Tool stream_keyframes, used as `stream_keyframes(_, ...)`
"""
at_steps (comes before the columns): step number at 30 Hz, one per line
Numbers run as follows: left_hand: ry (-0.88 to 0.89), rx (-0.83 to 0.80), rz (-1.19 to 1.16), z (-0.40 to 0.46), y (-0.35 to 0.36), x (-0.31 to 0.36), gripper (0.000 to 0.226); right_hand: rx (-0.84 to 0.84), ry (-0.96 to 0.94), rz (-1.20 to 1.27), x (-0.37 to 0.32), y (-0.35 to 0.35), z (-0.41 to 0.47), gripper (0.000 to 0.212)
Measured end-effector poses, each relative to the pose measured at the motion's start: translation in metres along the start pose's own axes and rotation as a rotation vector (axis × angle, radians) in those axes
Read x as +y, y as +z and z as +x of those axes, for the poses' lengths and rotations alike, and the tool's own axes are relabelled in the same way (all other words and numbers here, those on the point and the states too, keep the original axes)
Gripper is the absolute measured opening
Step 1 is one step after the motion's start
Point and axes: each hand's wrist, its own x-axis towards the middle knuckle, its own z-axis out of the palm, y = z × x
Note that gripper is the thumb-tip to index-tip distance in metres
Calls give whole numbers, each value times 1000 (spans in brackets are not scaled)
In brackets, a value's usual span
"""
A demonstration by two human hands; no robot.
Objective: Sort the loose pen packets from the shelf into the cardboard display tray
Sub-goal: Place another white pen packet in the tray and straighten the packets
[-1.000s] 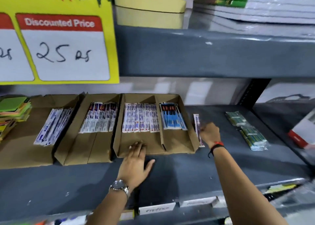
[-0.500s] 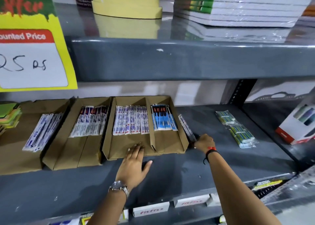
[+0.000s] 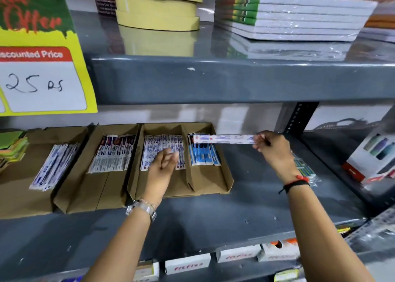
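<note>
Grey metal shelving (image 3: pixel 245 207) fills your view, with cardboard trays lined along the lower shelf. Your right hand (image 3: pixel 275 153) pinches one end of a long white pen packet (image 3: pixel 223 138), held level in the air; its free end reaches toward nine o'clock, over the far end of the blue packets (image 3: pixel 203 154) in the right compartment of the cardboard display tray (image 3: pixel 224 175). The packet is slim and flat, white with small blue print and a red mark near the free end, and seems a match for the white packets (image 3: pixel 162 151) in the left compartment, at nine o'clock from the blue ones. Your left hand (image 3: pixel 162 164) hovers over that stack with fingers loosely curled, gripping nothing as far as I can tell. Swing the packet round to run twelve-to-six like the rest, then lay it flat on the white stack, ends flush. Use the left hand to steady the pile. Green packets (image 3: pixel 303 168) lie loose at three o'clock, just beside your right wrist.
</note>
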Motion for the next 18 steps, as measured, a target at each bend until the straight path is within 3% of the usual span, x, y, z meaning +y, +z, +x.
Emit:
stream_keyframes(4,-49,20,-134,7,4,19,5,-198,-47,196,-16,15,-6,15)
stream_keyframes(8,14,97,-147,7,-1,19,19,-317,-41,232,-21,21,-10,29)
stream_keyframes(13,21,139,-123,13,-12,10,22,-465,-62,254,-18,13,-12,14)
stream_keyframes(16,5,147,-131,13,-15,8,20,-637,-88,206,-21,11,-17,30)
stream_keyframes(18,-18,199,-209,12,-16,4,17,-666,-41,233,-23,18,-22,35)
